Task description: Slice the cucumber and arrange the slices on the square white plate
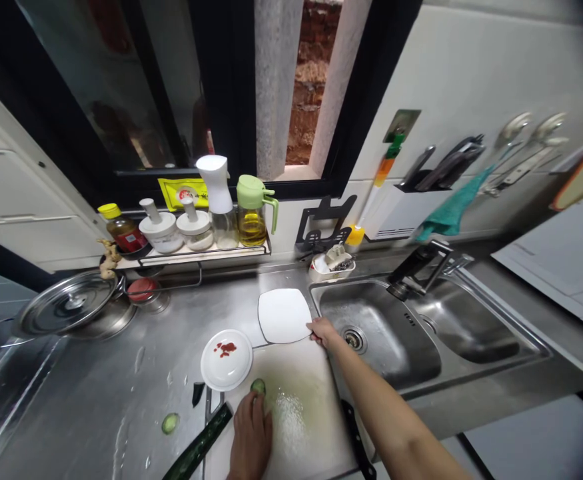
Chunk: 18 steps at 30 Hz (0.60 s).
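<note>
A wet white cutting board (296, 407) lies in front of me. My left hand (252, 430) rests on its left part, fingers curled over a piece of cucumber (258, 385); only its green end shows beyond my fingertips. With my right hand (322, 331) I pinch the lower right corner of a white square plate (284, 315) behind the board. A long dark-green cucumber (198, 445) lies left of my left hand. Further left is a small cut cucumber end (170, 423). A round white plate (226, 360) holds several red bits.
A knife with a black handle (357, 440) lies along the board's right edge. The double sink (381, 333) with its black faucet (416, 270) is to the right. At the back left stand a seasoning rack (196, 257) with bottles and jars, and a lidded pot (74, 307).
</note>
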Tool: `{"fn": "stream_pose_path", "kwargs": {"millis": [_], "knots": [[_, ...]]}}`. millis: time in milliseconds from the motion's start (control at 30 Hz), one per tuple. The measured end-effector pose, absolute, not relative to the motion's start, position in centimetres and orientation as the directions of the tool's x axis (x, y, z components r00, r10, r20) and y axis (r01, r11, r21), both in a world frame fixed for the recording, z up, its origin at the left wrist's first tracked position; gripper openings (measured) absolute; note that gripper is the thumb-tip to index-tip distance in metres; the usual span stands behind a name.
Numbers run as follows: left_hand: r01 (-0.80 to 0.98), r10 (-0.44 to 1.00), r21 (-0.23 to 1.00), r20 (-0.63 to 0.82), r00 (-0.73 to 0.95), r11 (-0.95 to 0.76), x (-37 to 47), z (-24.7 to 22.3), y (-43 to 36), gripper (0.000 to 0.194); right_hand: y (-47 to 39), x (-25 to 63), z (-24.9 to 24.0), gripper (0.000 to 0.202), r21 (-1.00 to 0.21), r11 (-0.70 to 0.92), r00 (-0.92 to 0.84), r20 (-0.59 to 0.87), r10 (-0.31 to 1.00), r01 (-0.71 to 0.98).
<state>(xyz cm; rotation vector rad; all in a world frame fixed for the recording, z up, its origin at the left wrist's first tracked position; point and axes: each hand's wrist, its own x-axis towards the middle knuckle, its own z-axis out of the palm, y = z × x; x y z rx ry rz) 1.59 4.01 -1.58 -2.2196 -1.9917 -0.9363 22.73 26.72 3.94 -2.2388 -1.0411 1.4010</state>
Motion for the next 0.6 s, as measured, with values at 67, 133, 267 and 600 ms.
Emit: {"fn": "stream_pose_path", "kwargs": {"millis": [67, 133, 267, 600], "knots": [[0.909, 0.906, 0.374, 0.424, 0.008, -0.183, 1.6, -1.5, 4.0, 0.032, 26.7, 22.9, 3.8, 0.025, -0.624, -0.702, 0.235, -0.666, 0.708, 0.345], [0.911, 0.915, 0.374, 0.404, 0.011, -0.176, 1.6, -1.5, 3.9, 0.033, 26.8, 23.1, 3.7, 0.024, -0.669, -0.692, 0.209, -0.661, 0.721, 0.271], [0.915, 0.923, 0.369, 0.386, 0.007, -0.161, 1.5, -1.4, 3.8, 0.034, 26.6, 23.3, 3.8, 0.021, -0.753, -0.643, 0.174, -0.621, 0.764, 0.138], [0.905, 0.928, 0.386, 0.371, 0.027, -0.18, 1.2, -0.7, 4.0, 0.035, 20.5, 26.7, 4.9, 0.024, -0.819, -0.568, 0.055, -0.572, 0.818, -0.078]]}}
